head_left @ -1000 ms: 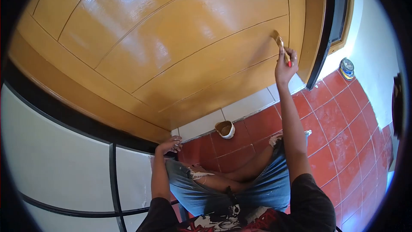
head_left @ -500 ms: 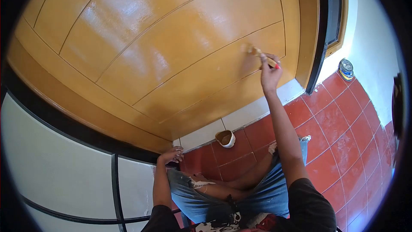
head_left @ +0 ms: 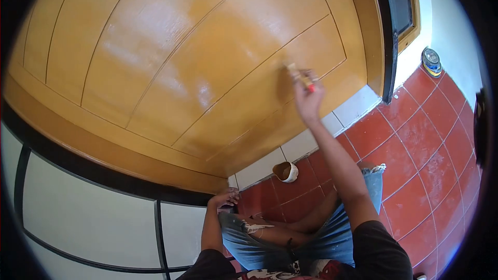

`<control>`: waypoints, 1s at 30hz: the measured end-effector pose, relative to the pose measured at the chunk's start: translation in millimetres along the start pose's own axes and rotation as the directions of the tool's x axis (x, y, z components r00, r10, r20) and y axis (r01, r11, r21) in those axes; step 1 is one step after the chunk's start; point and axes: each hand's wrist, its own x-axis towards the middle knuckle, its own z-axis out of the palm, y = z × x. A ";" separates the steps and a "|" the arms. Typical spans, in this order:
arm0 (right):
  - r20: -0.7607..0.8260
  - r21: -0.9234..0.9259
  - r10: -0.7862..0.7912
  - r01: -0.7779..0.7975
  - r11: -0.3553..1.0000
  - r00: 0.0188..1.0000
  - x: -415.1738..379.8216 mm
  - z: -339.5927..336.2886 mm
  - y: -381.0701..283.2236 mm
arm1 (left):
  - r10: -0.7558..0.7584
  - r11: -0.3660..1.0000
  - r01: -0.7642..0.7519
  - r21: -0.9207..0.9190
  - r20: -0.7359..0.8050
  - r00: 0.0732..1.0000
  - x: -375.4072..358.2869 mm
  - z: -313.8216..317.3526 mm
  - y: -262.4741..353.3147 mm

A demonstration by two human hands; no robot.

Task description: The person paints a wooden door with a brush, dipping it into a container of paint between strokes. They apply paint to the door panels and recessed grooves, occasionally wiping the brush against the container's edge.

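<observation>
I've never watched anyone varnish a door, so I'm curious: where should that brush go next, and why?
Probably on leftward along the same panel. The right hand holds the brush with its bristles on the door, and that panel runs on to the left. The left hand rests low by the floor.

Ahead of you: the door [head_left: 197, 67] fills the whole reach, its face unbroken apart from shallow grooves.
Right hand [head_left: 308, 101]: it is up against the door with the brush [head_left: 300, 77]; open door face lies to its left and above.
Below it: the small pot [head_left: 286, 171] stands on the floor tiles [head_left: 415, 145] at the door's foot, near your knee.
Far right: a tin [head_left: 431, 62] sits by the wall, well apart.
Left hand [head_left: 224, 198]: it rests low by the door frame, your legs crowding it.
</observation>
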 end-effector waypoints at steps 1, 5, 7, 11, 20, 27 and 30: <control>-0.176 0.030 -0.058 0.064 0.998 0.983 14.4 -9.9 -4.0 | -0.008 1.000 0.008 0.006 -0.003 1.000 2.8 -3.4 -2.5; -0.063 -0.246 -0.278 0.255 0.935 0.959 4.0 -12.0 12.7 | -0.074 0.997 0.075 -0.024 0.038 0.997 14.2 -10.6 -6.9; 0.254 -0.198 -0.388 0.440 0.876 0.886 -46.8 18.0 3.1 | -0.089 0.996 0.090 -0.012 0.047 0.995 14.6 -7.7 -2.9; 0.581 0.006 -0.429 0.523 0.852 0.692 -67.6 27.9 -18.8 | -0.066 0.998 0.065 0.019 0.040 0.997 5.7 -7.3 -0.6; 0.360 0.218 -0.425 0.368 0.904 0.831 -67.1 26.7 -64.1 | 0.084 0.996 -0.084 0.012 0.066 0.994 19.7 -12.5 -2.1; 0.378 0.065 -0.174 0.162 0.985 0.909 -74.7 15.4 -71.5 | 0.210 0.977 -0.206 -0.048 0.085 0.974 32.4 -17.5 -6.7; 0.399 0.004 -0.089 0.096 0.995 0.913 -76.1 11.3 -75.9 | 0.203 0.979 -0.204 0.013 0.062 0.977 31.8 -18.3 -9.2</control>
